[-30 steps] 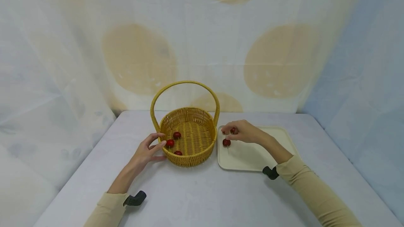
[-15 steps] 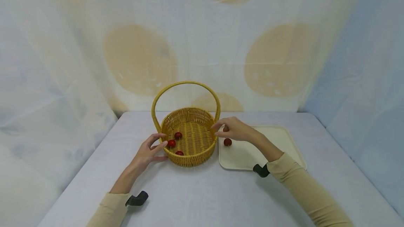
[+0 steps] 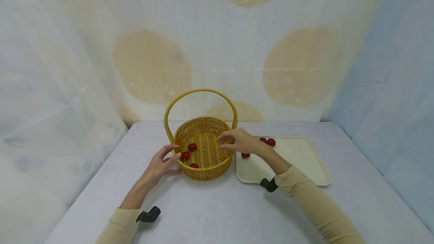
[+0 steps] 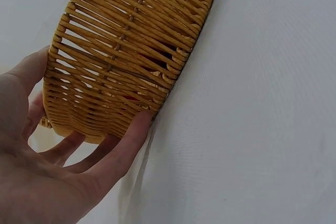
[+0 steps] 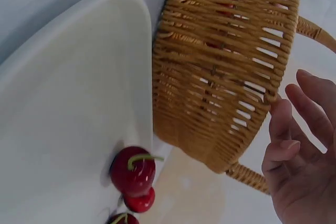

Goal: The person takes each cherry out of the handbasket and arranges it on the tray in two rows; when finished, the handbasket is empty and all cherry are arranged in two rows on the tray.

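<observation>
A yellow wicker basket [image 3: 203,172] with a tall hoop handle stands on the table, three red cherries [image 3: 192,147] at the left of its floor. My left hand [image 3: 159,165] rests on the basket's left side, fingertips at the rim and fingers spread along the outer wall [image 4: 113,61]. My right hand [image 3: 239,141] is over the basket's right rim, fingertips above the interior, with nothing visible between them. In the right wrist view its fingers are loosely bent beside the weave. Cherries with green stems [image 5: 132,171] lie on the cream tray [image 3: 288,165].
The tray's left edge stands close to the basket's right side. A black wrist mount [image 3: 148,214] shows at the left sleeve and another dark mount [image 3: 269,185] at the right. Patterned cloth [image 3: 210,48] hangs behind the table and along both sides.
My right hand has moved left from over the tray's cherries to the basket's right rim, uncovering cherries on the tray. My left hand keeps its place on the basket.
</observation>
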The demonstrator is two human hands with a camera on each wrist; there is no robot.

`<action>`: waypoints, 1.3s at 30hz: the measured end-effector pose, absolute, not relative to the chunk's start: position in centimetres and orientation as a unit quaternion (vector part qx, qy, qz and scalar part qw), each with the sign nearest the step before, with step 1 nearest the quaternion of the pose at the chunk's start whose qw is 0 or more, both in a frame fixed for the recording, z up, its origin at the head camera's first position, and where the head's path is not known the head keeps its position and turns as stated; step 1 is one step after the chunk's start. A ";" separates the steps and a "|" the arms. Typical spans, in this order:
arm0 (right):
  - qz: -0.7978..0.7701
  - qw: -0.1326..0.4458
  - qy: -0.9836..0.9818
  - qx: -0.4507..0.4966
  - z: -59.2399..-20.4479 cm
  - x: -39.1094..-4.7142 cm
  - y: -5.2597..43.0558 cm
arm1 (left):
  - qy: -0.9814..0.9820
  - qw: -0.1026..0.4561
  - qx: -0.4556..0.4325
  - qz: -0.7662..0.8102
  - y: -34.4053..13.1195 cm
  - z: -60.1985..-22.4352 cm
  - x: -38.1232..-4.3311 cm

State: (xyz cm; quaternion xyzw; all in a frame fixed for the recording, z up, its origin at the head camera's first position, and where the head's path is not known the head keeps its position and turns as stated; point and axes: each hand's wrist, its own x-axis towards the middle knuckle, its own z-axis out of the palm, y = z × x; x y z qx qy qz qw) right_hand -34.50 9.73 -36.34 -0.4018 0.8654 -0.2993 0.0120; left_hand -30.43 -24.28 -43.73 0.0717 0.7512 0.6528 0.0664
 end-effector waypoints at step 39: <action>-0.248 0.132 0.868 -0.410 -39.4 -34.9 0.6 | 0.752 0.066 0.077 0.651 -24.2 -43.6 -30.4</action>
